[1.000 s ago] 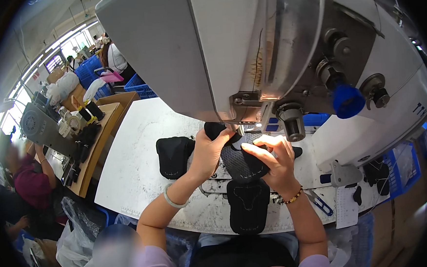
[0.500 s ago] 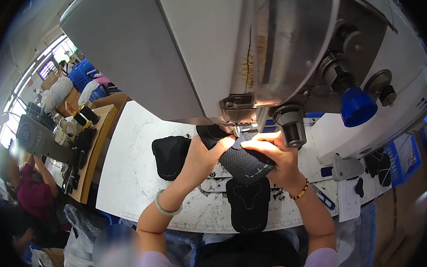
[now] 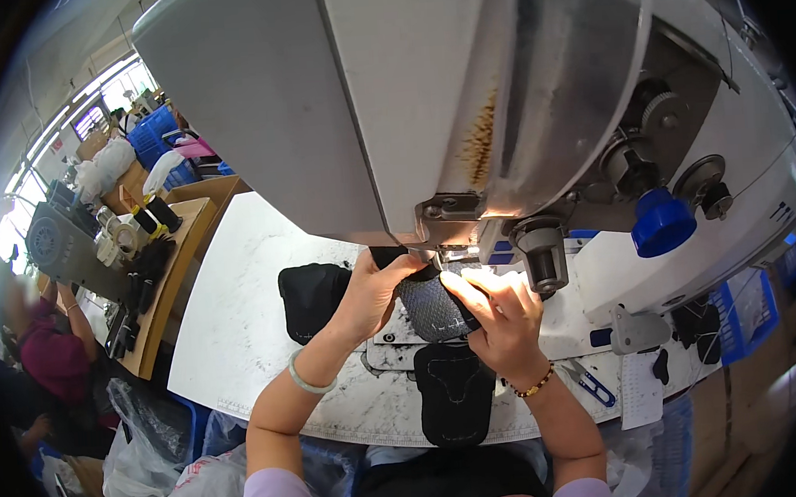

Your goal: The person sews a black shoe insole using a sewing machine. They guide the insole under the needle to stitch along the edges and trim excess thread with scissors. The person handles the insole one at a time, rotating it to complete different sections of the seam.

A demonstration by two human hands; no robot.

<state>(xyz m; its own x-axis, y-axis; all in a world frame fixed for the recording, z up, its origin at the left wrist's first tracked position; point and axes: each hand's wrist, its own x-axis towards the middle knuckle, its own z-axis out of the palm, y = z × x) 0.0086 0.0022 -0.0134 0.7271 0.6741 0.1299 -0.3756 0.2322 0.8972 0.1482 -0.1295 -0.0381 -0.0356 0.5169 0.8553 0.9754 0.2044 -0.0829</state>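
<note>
Under the needle area of a white sewing machine (image 3: 266, 102), a black textured fabric piece (image 3: 431, 312) with pale stitch marks at its near edge is held by both hands. My left hand (image 3: 367, 298) closes on its left side, thumb on top and pointing toward the needle. On the right side my right hand (image 3: 505, 322) grips it with fingers bent, the fingertips close to the lit presser foot. Its far end is hidden by the machine and fingers. Black shaped pieces (image 3: 314, 302) lie left of my left hand. Another black piece with an outline of stitches (image 3: 455, 394) lies nearest me.
Blue-handled thread snips (image 3: 595, 386) and a paper sheet (image 3: 641, 390) lie right on the white table (image 3: 227, 286), by a blue basket (image 3: 746, 314). Plastic bags (image 3: 146, 455) hang below left. Another person (image 3: 54, 356) works at a machine far left.
The fabric piece has turned and shifted slightly under the machine. My right hand's fingers have bent more over it, and my left thumb has moved left. The whole view has shifted slightly.
</note>
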